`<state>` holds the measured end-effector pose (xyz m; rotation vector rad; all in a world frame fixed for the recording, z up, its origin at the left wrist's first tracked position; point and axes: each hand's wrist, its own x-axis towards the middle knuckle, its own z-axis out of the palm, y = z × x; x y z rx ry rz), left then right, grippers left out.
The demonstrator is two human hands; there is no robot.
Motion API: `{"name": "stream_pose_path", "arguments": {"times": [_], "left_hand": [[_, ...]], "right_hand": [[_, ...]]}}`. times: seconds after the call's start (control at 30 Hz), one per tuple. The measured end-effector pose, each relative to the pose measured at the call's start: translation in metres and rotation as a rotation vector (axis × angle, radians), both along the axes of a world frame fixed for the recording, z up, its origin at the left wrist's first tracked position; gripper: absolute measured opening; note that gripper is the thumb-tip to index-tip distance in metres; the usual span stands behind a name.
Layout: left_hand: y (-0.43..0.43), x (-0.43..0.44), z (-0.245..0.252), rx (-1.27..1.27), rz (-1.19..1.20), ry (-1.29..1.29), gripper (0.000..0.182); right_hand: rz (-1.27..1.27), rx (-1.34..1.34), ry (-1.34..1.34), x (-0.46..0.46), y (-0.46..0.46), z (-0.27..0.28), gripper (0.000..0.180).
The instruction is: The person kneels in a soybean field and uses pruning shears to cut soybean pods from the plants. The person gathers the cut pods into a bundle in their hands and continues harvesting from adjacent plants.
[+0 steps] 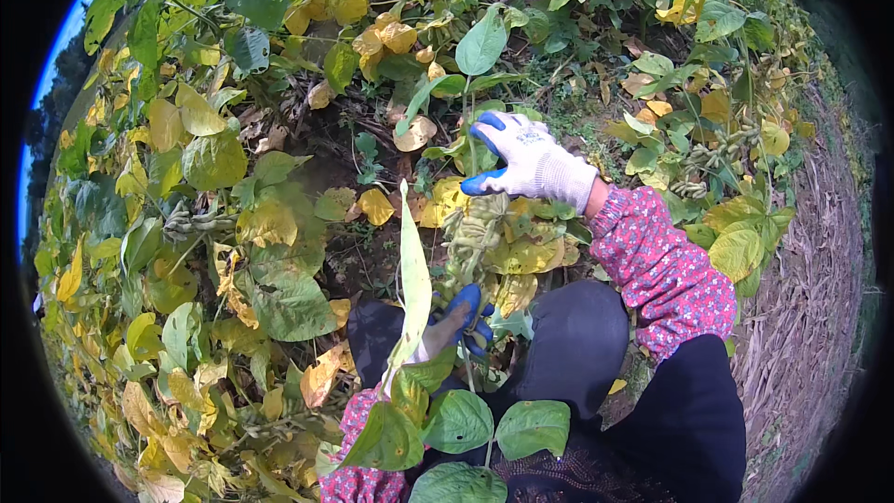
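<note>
My left hand (452, 325), in a white work glove with blue-coated fingers, is closed around the lower part of a soybean plant, partly hidden behind leaves. Above it hangs a dense cluster of green-yellow pods (476, 232) on the same plant. My right hand (520, 154), gloved alike, is just above this cluster with thumb and fingers spread. Close to its fingertips rises a thin green stem (466, 108) topped by a green leaf (482, 42); whether the fingers touch the stem I cannot tell.
Soybean plants with green and yellow leaves (290, 293) crowd the left side. More pods (719, 150) hang at the right. Green leaves (457, 423) rise in front of my lap. My dark-clad knee (576, 335) is close below the right hand. Dry straw-like litter (803, 335) covers the ground farther right.
</note>
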<state>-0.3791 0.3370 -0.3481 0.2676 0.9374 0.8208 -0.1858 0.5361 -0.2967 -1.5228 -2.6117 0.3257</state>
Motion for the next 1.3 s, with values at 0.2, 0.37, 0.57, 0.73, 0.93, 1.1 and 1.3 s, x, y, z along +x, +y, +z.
{"name": "stream_pose_path", "arguments": {"times": [0.2, 0.37, 0.57, 0.73, 0.93, 1.1, 1.3], "left_hand": [[0.012, 0.0, -0.047, 0.249, -0.216, -0.015, 0.034], [0.003, 0.008, 0.023, 0.35, -0.239, 0.505, 0.029], [0.026, 0.004, 0.057, 0.169, -0.112, 0.107, 0.055], [0.042, -0.001, 0.035, -0.011, 0.154, -0.393, 0.059], [0.055, -0.013, 0.037, -0.058, 0.092, -0.667, 0.065], [0.041, -0.021, 0.022, 0.351, -0.041, -0.273, 0.054], [0.039, -0.049, 0.02, 0.219, 0.063, 0.283, 0.063]], "right_hand": [[0.836, -0.281, 0.536, -0.07, -0.084, 0.02, 0.048], [0.316, -0.215, 0.52, -0.082, -0.018, -0.011, 0.037], [-0.494, -0.083, -0.511, 0.039, 0.087, -0.056, 0.044], [-0.051, 0.323, -0.104, 0.041, 0.016, -0.003, 0.086], [0.906, 0.409, 0.451, -0.037, -0.104, 0.039, 0.051], [0.866, 0.255, 0.665, -0.043, -0.108, 0.03, 0.049], [0.156, -0.877, 1.355, 0.001, -0.092, 0.02, 0.032]]}}
